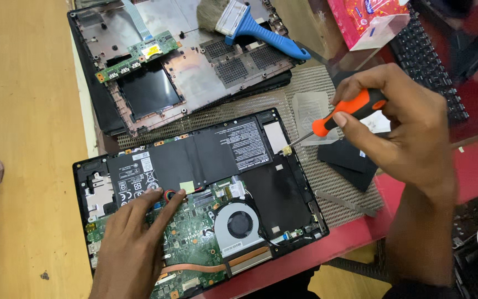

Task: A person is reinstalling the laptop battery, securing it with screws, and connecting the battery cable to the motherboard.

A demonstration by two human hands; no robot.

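Nearest, my left hand (134, 238) rests with released grip on the open laptop's motherboard (195, 243), while my right hand (399, 127) grasps an orange-handled screwdriver (341, 116) above its battery (195, 158).

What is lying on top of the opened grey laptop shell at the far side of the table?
A blue-handled brush and a small green circuit board lie on the grey laptop shell; whatever is beneath them is covered.
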